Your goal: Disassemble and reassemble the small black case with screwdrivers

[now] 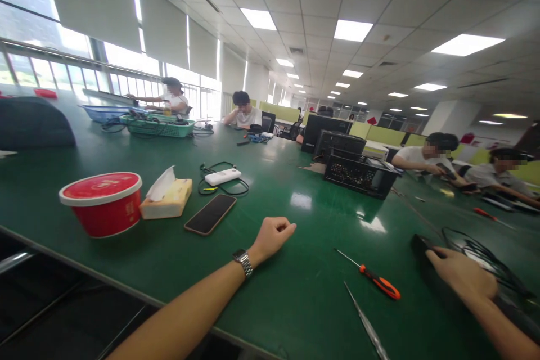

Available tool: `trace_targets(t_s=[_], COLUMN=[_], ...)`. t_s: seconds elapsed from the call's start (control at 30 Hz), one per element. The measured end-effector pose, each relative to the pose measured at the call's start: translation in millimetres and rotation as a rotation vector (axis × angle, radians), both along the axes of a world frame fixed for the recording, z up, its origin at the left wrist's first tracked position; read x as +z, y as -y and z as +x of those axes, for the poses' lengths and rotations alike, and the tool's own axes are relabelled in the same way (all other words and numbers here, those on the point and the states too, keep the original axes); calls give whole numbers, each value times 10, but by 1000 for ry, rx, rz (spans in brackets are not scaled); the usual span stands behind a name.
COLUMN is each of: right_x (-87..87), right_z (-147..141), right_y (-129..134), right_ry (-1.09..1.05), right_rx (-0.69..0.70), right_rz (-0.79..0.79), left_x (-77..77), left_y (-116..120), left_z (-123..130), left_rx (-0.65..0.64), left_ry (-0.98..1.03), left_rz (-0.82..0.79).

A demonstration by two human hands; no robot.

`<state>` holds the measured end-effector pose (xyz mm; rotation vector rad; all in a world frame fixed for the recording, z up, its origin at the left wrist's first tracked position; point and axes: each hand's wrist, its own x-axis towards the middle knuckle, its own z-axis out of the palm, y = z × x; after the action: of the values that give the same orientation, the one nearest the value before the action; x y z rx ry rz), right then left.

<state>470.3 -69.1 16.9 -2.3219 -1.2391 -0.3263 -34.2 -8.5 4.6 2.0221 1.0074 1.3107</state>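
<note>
My left hand [272, 236], with a metal-banded watch [243, 262] at the wrist, rests on the green tabletop [270, 304]. Its fingers are curled in and nothing shows in them. At the right, my right hand [466, 275] is closed over a long black object [424, 253], blurred and partly hidden by the hand and forearm, so its kind is unclear. Between the hands lie an orange-and-black screwdriver [382, 282] and slim metal tweezers [366, 320]. Black cables [485, 253] lie beside my right hand. A phone [211, 214] lies left of my left hand.
To the left stand a red tub [105, 208] and a tissue pack [169, 199]; a white power bank [223, 176] with a cable lies behind the phone. Further back are a green basket [160, 126] and a black computer case [358, 174]. Several people sit around the table.
</note>
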Motion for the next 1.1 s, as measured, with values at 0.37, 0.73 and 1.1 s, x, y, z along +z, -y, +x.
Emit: trace_targets(t_s=[0.37, 0.73, 1.1], right_x=[32, 35, 87], right_z=[-2110, -2179, -2094], right_y=[145, 424, 1076], right_ry=[-172, -192, -162], right_rx=[972, 811, 756], right_rz=[133, -45, -691], left_x=[94, 27, 11], left_y=[78, 49, 179], left_z=[198, -8, 165], left_rx=[-167, -305, -242], left_ry=[-309, -504, -476], left_rz=[195, 146, 230])
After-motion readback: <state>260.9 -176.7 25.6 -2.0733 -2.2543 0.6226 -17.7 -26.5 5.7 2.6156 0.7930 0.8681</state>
